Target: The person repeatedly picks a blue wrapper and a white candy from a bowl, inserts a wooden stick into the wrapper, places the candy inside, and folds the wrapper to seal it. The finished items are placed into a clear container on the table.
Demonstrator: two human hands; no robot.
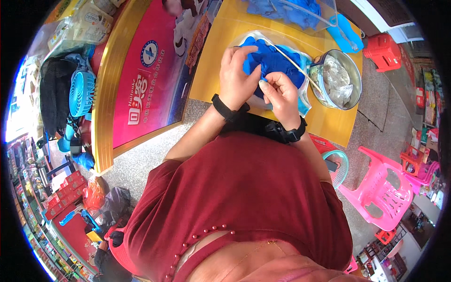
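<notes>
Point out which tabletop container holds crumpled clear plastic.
The round metal tin, right of the right hand; the clear plastic bin and lined container hold blue material.

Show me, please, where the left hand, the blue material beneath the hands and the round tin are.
Left hand (235, 77): head view, back of the hand.
Blue material (283, 70): head view, its crumpled top.
Round tin (355, 75): head view, its inner wall.

The bunched material (278, 70) is blue — the table (329, 127) yellow
</notes>
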